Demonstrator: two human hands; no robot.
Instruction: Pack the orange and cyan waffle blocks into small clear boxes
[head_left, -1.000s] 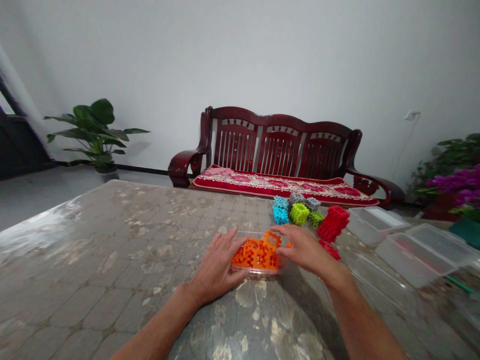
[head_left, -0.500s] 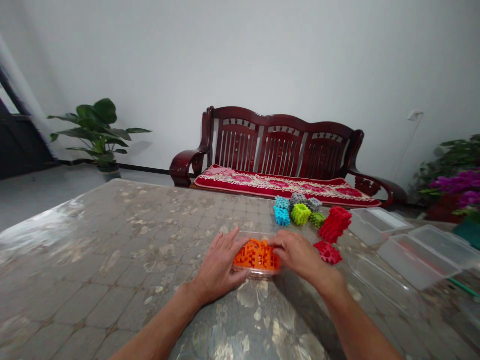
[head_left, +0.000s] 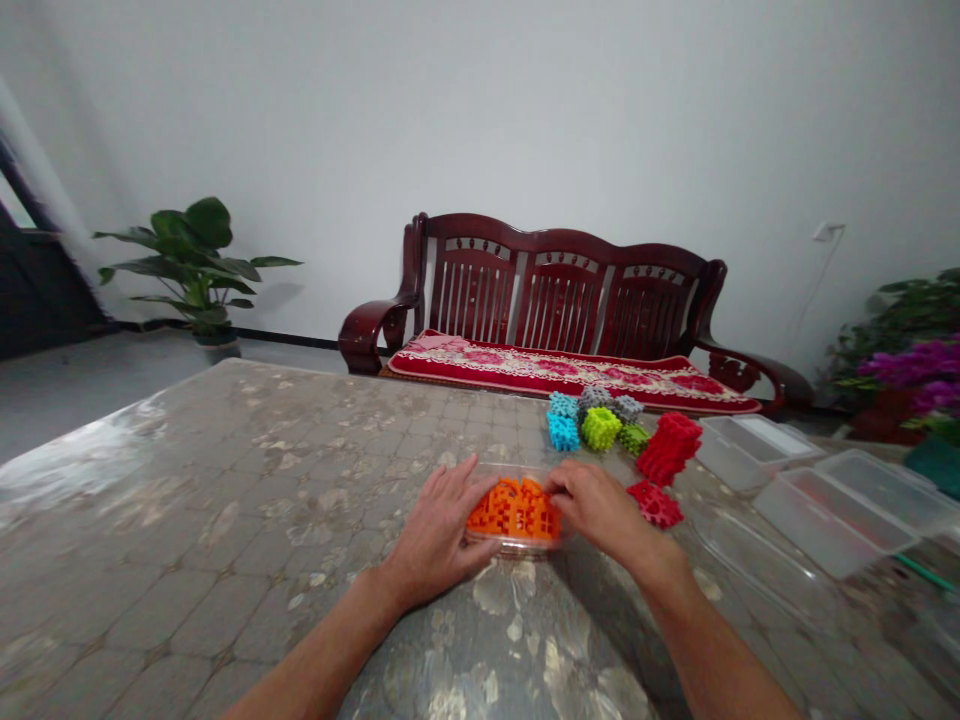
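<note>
A clear plastic box point(head_left: 517, 547) filled with orange interlocking blocks point(head_left: 510, 510) stands on the table in front of me. My left hand point(head_left: 442, 515) grips its left side, with the fingers along the far edge and the thumb at the near one. At the right end, my right hand point(head_left: 592, 500) has its fingers curled in against the orange blocks and the rim. Whatever its fingertips hold, if anything, is hidden. Beyond the right hand lie a red block stack point(head_left: 669, 448) and a flat red piece point(head_left: 655, 503).
Blue point(head_left: 563, 432), grey point(head_left: 596, 402) and green blocks point(head_left: 601, 429) are grouped farther back. Translucent boxes point(head_left: 825, 520) and a clear lid point(head_left: 765, 570) lie at the right. A wooden bench point(head_left: 566, 290) stands behind the table point(head_left: 247, 500).
My right fingertips have shifted slightly right, from over the orange blocks toward the box's right rim, uncovering more orange. My left hand stays in place.
</note>
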